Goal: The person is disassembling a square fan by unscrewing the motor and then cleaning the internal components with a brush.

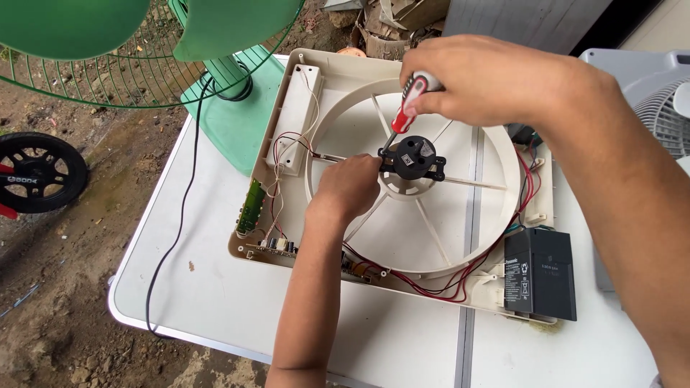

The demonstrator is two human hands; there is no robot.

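Observation:
A cream fan housing [302, 100] lies flat on a white table [215, 302], its round opening crossed by thin spokes. A black motor [413, 156] sits at the hub. My right hand [489, 79] is closed around a screwdriver with a red and white handle [410, 100], its tip down at the motor's left mounting arm. My left hand [348, 188] rests on the hub just left of the motor, fingers curled against the mount. Red, white and black wires [460, 284] run along the housing's lower rim.
A black rectangular battery [539, 273] sits at the housing's lower right corner. A green circuit board [249, 208] is on its left edge. A green standing fan [230, 93] stands at the table's back left, its black cable [176, 237] trailing off. A black wheel [36, 172] lies on dirt.

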